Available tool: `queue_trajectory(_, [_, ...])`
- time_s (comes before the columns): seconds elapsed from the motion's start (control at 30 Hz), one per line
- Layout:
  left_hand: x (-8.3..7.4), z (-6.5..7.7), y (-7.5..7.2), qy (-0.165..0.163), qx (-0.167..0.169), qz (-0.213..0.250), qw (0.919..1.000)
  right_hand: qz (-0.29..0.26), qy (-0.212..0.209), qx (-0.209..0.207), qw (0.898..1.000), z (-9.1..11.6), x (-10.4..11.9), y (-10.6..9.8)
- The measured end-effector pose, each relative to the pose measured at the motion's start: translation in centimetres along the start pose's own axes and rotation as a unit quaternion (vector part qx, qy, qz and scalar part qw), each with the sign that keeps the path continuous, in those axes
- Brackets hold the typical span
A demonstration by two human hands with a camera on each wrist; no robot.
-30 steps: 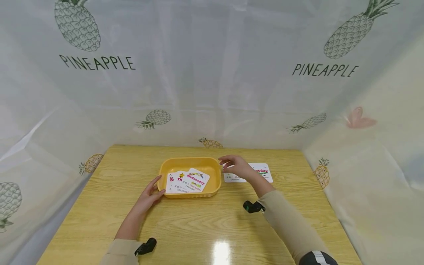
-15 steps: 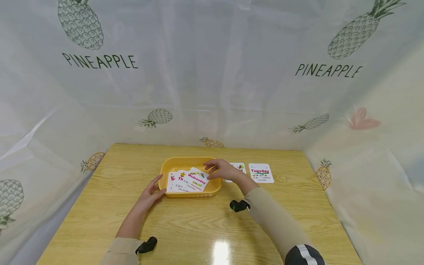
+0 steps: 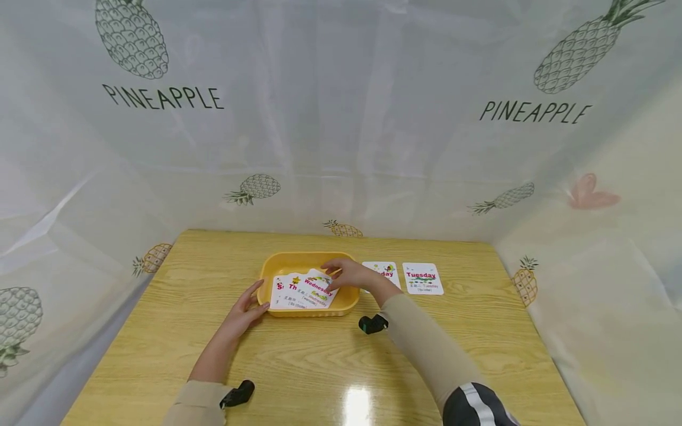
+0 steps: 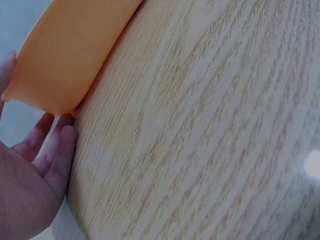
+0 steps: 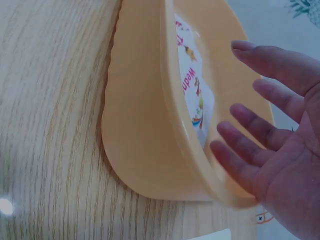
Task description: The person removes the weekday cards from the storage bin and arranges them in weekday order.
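A shallow yellow plastic tray [image 3: 285,260] rests on the wooden table, holding overlapping white word cards. The Wednesday card [image 3: 317,297] lies uppermost on the right, over a card starting "Th" [image 3: 290,290] and one starting "S" [image 3: 277,290]. My left hand [image 3: 240,316] holds the tray's left front corner, fingers and thumb around it; the left wrist view shows its fingertips at the tray wall [image 4: 65,60]. My right hand [image 3: 348,275] reaches over the tray's right rim, fingertips beside the Wednesday card. In the right wrist view its fingers [image 5: 245,135] are spread, with nothing between them.
Right of the tray, a Tuesday card [image 3: 423,279] lies face up on the table [image 3: 298,361]. Left of it is another card [image 3: 388,269], partly covered by my right wrist. A pineapple-printed curtain [image 3: 341,148] hangs behind and at both sides.
My right hand has moved left, from beside the two table cards to over the tray and down toward the Wednesday card. My left hand has stayed at the tray corner.
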State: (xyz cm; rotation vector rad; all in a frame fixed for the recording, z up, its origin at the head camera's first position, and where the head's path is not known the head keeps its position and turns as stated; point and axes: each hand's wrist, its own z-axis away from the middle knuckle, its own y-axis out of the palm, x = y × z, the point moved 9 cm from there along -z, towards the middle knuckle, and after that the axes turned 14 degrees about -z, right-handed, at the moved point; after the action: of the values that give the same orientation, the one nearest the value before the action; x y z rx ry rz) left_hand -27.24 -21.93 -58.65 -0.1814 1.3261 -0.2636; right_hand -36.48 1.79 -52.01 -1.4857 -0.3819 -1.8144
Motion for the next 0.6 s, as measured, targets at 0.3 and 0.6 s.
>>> queue_trajectory(0.3, [-0.3, 0.2, -0.1, -0.004, -0.002, -0.005, 1.0000, 0.041, 0.032, 0.000, 0.999, -1.5, -1.2, 0.3])
queue_trajectory(0.6, [-0.2, 0.2, -0.1, -0.010, -0.003, -0.003, 0.9999, 0.067, 0.058, 0.011, 0.996, -1.8, -1.9, 0.5])
